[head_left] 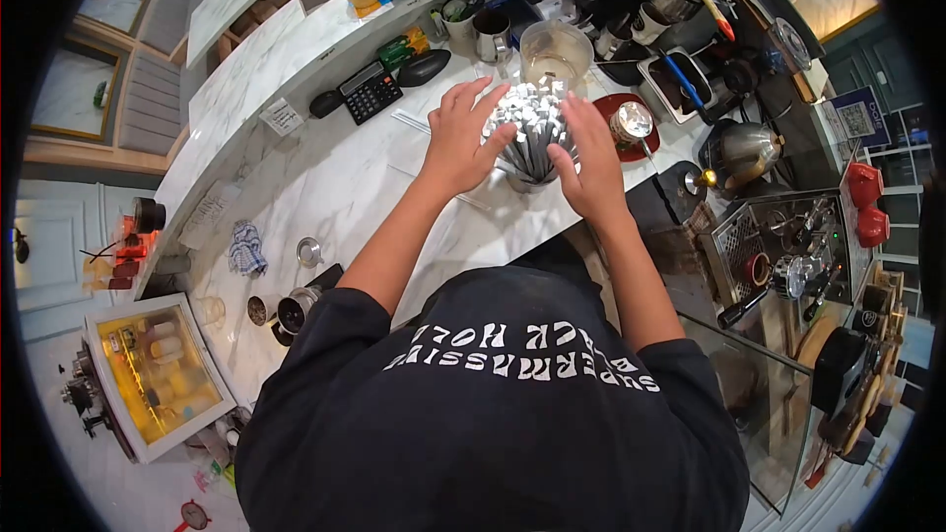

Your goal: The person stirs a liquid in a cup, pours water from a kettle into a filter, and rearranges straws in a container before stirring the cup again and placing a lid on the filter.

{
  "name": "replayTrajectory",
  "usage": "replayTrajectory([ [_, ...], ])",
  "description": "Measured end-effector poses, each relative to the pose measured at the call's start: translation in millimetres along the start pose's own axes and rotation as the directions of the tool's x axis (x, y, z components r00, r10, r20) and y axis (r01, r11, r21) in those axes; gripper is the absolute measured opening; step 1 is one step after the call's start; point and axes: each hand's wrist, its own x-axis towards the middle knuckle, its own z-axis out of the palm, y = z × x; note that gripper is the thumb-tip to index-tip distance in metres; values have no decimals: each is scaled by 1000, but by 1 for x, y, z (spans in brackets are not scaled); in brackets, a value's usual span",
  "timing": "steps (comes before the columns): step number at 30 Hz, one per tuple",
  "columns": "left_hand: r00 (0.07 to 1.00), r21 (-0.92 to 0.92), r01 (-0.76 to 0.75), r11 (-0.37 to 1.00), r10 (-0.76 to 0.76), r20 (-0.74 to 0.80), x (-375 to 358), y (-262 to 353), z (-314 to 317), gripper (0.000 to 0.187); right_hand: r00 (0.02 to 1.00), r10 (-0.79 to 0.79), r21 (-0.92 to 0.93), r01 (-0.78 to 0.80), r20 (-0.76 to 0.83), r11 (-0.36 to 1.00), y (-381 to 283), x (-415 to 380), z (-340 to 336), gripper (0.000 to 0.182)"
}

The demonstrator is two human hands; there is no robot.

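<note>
A dense bundle of thin dark sticks with white tips [537, 123] stands fanned out on the marble counter [345, 177], its base in a small holder partly hidden below. My left hand [465, 136] is at the bundle's left side, fingers spread and thumb against or close to the sticks. On the right side, my right hand [591, 160] is also open, its fingers beside the white tips. Neither hand is wrapped round anything. Just behind the bundle is a clear round container [557, 47].
A calculator [371, 93] and a metal pitcher [492, 34] stand behind to the left. At right are a red tray [631, 150] with a foil-topped cup, a kettle [746, 150] and an espresso machine [778, 246]. A checked cloth [247, 248] lies left.
</note>
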Motion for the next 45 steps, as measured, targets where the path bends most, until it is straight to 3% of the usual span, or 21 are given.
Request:
replayTrajectory([
  [2,999,-81,35,996,-37,-27,-2,2,-1,68,998,2,8,-1,-69,1000,-7,0,-5,61],
  [6,997,-122,9,993,-17,-70,3,8,-6,69,998,50,15,-50,-29,999,-7,-4,-1,63],
  [9,999,-28,49,998,-48,18,-3,7,1,70,998,64,36,-64,-2,997,-3,-5,3,63],
  [14,994,-139,45,989,-58,-94,-10,15,0,72,997,35,61,-31,-63,998,-9,10,-10,62],
  [18,998,-40,33,999,-35,-51,-24,19,3,77,994,22,3,-23,110,1000,3,12,-1,59],
  [20,995,-78,84,993,-87,-45,-29,20,10,79,997,36,18,-37,68,999,4,11,3,60],
  [24,984,-151,27,988,-54,-172,-19,23,6,75,1000,18,39,-18,9,999,-4,23,-4,65],
  [30,995,-56,103,993,-103,-3,-14,24,4,74,995,46,-18,-45,87,999,-3,29,0,71],
  [34,989,-123,102,987,-114,-90,-22,23,8,71,999,29,33,-30,36,999,-1,30,-1,70],
  [38,985,-177,124,976,-142,-94,-27,22,12,73,995,24,-60,-18,100,998,4,26,4,68],
  [45,964,-312,127,941,-192,-185,-49,12,20,77,1000,29,3,-29,10,1000,-3,23,3,69],
])
